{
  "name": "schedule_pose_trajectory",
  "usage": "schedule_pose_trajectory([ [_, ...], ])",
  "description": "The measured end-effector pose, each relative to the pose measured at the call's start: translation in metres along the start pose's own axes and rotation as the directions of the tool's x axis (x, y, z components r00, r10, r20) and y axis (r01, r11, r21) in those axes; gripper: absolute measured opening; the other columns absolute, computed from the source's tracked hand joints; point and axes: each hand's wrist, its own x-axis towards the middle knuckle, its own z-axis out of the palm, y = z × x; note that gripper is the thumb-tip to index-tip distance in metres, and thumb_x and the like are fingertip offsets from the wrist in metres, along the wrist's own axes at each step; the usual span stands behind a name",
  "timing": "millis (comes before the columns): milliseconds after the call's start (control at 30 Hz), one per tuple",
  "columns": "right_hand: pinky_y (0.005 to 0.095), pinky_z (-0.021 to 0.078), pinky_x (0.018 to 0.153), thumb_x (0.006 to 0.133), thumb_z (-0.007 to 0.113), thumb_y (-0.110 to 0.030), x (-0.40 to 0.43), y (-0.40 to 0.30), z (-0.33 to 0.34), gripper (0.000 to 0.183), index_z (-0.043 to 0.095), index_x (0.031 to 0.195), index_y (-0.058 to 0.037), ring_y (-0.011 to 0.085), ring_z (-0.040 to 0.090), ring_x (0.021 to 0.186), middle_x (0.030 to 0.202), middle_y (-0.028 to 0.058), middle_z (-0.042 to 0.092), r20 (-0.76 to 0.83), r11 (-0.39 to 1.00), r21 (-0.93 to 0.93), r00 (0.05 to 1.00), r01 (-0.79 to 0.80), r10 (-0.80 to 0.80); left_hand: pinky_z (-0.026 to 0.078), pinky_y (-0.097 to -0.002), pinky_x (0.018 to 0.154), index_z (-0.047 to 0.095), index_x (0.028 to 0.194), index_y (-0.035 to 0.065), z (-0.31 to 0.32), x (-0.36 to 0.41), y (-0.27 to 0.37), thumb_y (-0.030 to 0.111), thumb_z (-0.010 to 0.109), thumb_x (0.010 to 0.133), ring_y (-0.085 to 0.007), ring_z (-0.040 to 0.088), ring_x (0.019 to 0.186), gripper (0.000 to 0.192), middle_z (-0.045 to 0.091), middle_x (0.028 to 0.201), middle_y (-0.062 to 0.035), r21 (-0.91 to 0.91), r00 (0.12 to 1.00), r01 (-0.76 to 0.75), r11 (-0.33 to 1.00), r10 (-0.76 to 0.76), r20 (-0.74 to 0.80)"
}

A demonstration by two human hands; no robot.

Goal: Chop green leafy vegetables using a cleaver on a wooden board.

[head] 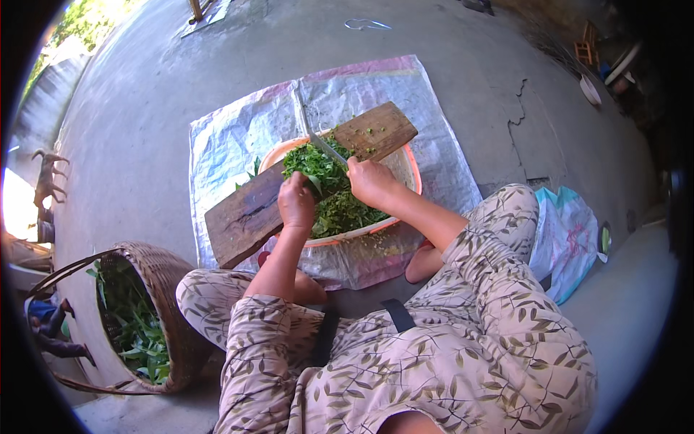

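My right hand [374, 182] grips the handle of a knife, whose blade [328, 147] points up and away to the left over the greens. Fingers curled, my left hand [296, 203] holds a bunch of green leaves [314, 187] against a worn wooden board [238, 225]. That board lies slantwise across a wide plastic basin with an orange rim [416, 168]. Cut greens [320, 163] are heaped on the board beside the blade, and more chopped greens [347, 211] fill the near side of the basin. Small green bits dot the board's far end.
Under the basin spreads a woven plastic sheet [222, 146]. A wicker basket [162, 293] of leafy greens lies tipped at my left. By my right knee sits a white plastic sack [566, 244]. A dog [49, 176] and another person [54, 328] are at far left.
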Motion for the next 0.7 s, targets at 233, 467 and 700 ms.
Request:
schedule_pose_trajectory([
  [233,0.0484,0.0543,0.068,0.082,0.053,-0.007,-0.011,-0.014,-0.003,0.017,0.053,0.095,0.0042,0.0392,0.068,0.077,0.079,0.0246,0.066,0.097,0.997,0.043,0.993,0.068,-0.071,0.051,-0.0419,0.077,0.060,0.093,0.0042,-0.007,0.014,0.015,-0.001,0.059,0.077,-0.0355,0.063,0.084,0.017,0.066,0.091,-0.0147,-0.117,0.992,-0.006,0.993,-0.009,-0.127],
  [467,0.0507,0.0519,0.072,0.091,0.054,-0.018,-0.016,-0.007,-0.012,0.022,0.055,0.096,0.0034,0.0419,0.066,0.080,0.081,0.0262,0.065,0.101,0.988,0.154,0.995,-0.024,0.008,0.048,-0.0424,0.088,0.060,0.102,0.0013,0.006,-0.002,0.003,0.006,0.056,0.085,-0.0362,0.059,0.101,0.017,0.063,0.110,-0.0167,0.115,0.959,-0.279,0.953,0.271,0.081],
  [700,0.0497,0.0528,0.069,0.090,0.054,-0.018,-0.031,-0.023,-0.029,0.022,0.054,0.092,0.0041,0.0422,0.066,0.076,0.078,0.0268,0.065,0.090,0.991,0.132,0.995,0.022,-0.034,0.049,-0.0426,0.085,0.057,0.102,-0.0007,0.006,-0.004,0.005,0.005,0.053,0.088,-0.0370,0.059,0.100,0.016,0.061,0.109,-0.0198,0.153,0.954,-0.297,0.943,0.287,0.086],
])
